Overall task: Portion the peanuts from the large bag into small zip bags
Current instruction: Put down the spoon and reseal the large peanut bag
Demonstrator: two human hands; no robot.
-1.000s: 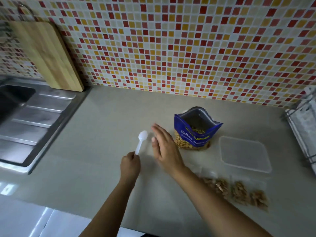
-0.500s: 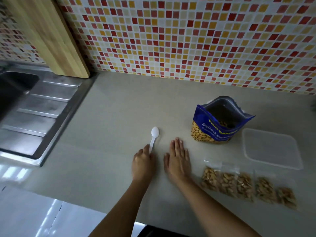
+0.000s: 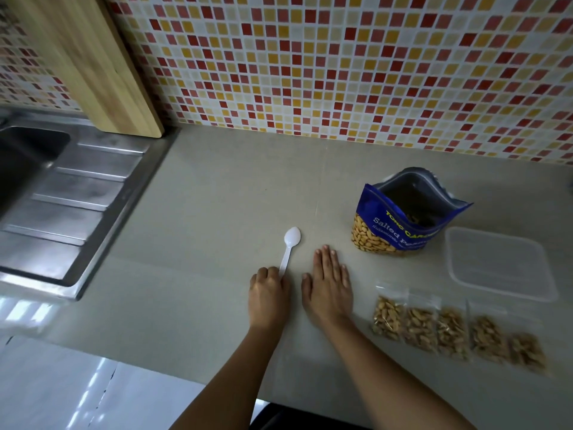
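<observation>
A blue bag of salted peanuts (image 3: 400, 225) stands open on the grey counter (image 3: 217, 212). Several small zip bags filled with peanuts (image 3: 449, 330) lie in a row at the front right. My left hand (image 3: 268, 293) grips the handle end of a white plastic spoon (image 3: 290, 246), which lies flat on the counter with its bowl pointing away. My right hand (image 3: 328, 283) rests flat on the counter, fingers straight, just right of the spoon and short of the peanut bag.
A clear plastic container (image 3: 499, 265) sits right of the peanut bag. A steel sink and drainboard (image 3: 62, 197) fill the left side, with a wooden cutting board (image 3: 93, 66) leaning on the mosaic tile wall. The counter's front edge runs just below my forearms.
My left hand lowered the spoon onto the counter. My right hand came down from a raised position to lie flat beside it. The view shifted, showing more zip bags.
</observation>
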